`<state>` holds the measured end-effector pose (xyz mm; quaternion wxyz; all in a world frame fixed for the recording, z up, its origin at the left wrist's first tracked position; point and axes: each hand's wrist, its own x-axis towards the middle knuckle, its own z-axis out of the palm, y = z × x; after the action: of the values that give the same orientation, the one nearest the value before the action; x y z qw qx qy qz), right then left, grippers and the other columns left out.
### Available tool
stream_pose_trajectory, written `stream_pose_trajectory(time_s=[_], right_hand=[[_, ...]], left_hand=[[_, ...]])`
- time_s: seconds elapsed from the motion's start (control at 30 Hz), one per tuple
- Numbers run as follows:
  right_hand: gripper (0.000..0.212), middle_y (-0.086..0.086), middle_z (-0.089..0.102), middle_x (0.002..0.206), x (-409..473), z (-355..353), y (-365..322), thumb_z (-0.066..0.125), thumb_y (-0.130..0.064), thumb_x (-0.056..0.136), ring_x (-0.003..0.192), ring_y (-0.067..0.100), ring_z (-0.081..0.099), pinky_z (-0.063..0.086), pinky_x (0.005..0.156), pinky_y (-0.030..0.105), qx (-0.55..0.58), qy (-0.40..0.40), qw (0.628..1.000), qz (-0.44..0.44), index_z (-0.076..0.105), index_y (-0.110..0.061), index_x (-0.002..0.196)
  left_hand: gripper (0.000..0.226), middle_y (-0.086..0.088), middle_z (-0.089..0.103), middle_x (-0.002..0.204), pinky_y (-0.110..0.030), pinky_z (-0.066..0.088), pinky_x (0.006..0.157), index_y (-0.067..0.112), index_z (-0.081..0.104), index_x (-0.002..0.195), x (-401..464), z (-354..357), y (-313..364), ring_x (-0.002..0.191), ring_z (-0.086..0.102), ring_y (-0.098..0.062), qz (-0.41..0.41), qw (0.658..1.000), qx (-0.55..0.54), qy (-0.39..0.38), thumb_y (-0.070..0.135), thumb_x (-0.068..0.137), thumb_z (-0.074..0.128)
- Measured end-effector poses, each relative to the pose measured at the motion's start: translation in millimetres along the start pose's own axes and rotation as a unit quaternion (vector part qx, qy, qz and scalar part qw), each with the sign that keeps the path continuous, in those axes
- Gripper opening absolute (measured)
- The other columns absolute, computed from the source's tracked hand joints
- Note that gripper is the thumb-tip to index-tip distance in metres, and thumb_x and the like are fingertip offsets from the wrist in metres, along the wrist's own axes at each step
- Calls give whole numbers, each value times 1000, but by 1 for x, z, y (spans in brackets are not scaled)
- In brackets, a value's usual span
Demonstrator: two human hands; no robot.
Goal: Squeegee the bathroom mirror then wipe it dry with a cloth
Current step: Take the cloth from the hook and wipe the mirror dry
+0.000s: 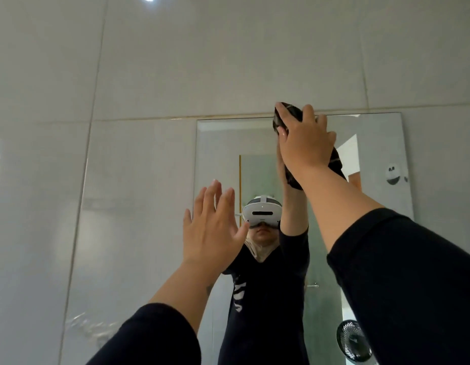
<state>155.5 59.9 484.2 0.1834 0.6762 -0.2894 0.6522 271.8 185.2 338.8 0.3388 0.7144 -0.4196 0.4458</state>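
The frameless bathroom mirror [373, 159] hangs on the tiled wall in the right half of the head view. My right hand [305, 146] presses a dark cloth [289, 113] flat against the glass at the mirror's top edge; part of the cloth hangs down under my palm. My left hand [213, 227] is raised at the mirror's left edge, fingers apart, holding nothing. Whether it touches the surface I cannot tell. No squeegee is in view.
Glossy grey wall tiles [149, 75] surround the mirror. The glass reflects a person in a white headset and dark shirt, a small black fan [353, 341] at the lower right and a round white object [393, 173] on the far wall.
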Motion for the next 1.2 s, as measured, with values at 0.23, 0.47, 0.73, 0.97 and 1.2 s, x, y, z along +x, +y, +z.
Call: stream_pose_trajectory(time_s=[0.23, 0.47, 0.73, 0.97, 1.2], right_hand=[[45, 11, 41, 135, 6, -19, 72, 38, -35, 100, 113, 35, 44, 42, 84, 48, -8, 12, 997, 80, 30, -41, 144], [44, 14, 43, 132, 10, -33, 136, 36, -38, 100, 113, 37, 42, 40, 85, 47, -22, 36, 983, 181, 32, -40, 144], [45, 14, 49, 123, -39, -21, 123, 39, -34, 100, 105, 35, 45, 40, 78, 44, -3, 72, 973, 218, 33, -37, 144], [45, 10, 51, 120, -52, -6, 62, 39, -33, 100, 102, 31, 46, 37, 72, 39, 4, 54, 987, 150, 34, -38, 144], [47, 8, 51, 119, -60, 13, -27, 41, -33, 99, 101, 29, 46, 39, 76, 38, 23, 29, 999, 35, 32, -37, 145]], left_hand=[[80, 1, -2, 159, -46, 24, 115, 33, 8, 146, 4, 14, 17, 146, -2, -24, 1, 999, 15, -36, 59, 84, 51], [85, 3, 1, 158, -48, 33, 110, 35, 10, 146, 5, 20, 13, 145, -1, -21, -3, 1000, 11, -18, 59, 80, 58], [84, 2, 6, 159, -50, 37, 107, 33, 14, 146, 4, 21, 13, 146, 3, -24, -5, 1000, 3, -12, 58, 80, 60], [66, 6, 21, 152, -44, 40, 100, 34, 31, 138, 5, 4, 11, 138, 20, -19, -4, 1000, -14, 7, 50, 81, 59], [59, 9, 24, 151, -40, 38, 100, 30, 35, 136, -12, -13, -32, 137, 21, -16, -25, 999, 20, -2, 45, 83, 57]])
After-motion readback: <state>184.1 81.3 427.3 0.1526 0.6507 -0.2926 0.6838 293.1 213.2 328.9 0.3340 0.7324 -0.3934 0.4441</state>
